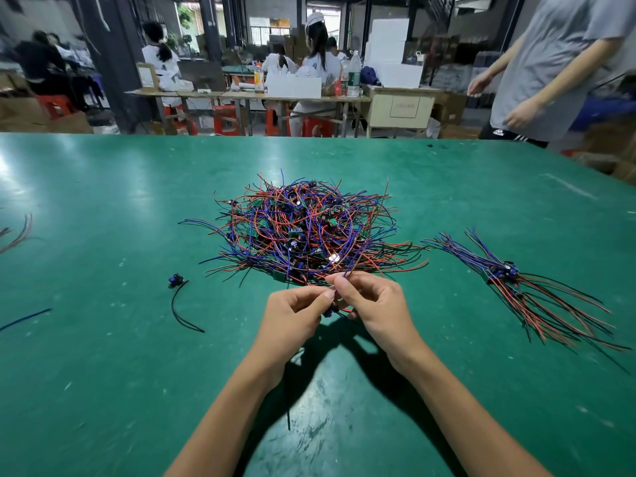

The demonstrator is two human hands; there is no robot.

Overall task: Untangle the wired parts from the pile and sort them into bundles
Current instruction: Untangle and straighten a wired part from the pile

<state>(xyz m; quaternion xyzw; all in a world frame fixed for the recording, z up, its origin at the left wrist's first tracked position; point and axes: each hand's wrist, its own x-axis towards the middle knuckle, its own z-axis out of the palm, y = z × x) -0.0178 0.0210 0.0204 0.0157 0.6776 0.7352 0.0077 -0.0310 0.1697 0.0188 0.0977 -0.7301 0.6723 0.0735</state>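
A tangled pile of red, blue and black wired parts [306, 228] sits mid-tabletop on the green work table [103, 339]; a sorted bundle of the same wired parts [516, 284] lies toward the right edge; one loose black-wired part [180, 297] rests left of the hands. Behind, seated workers [316, 63] at benches. Just below the pile, the left hand [292, 318] and right hand [375, 304] meet — both pinch one small wired part [332, 309].

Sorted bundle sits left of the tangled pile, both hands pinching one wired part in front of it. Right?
Not quite. The head view shows the sorted bundle to the right of the tangled pile, not left. The left hand and right hand do pinch one wired part in front of it.
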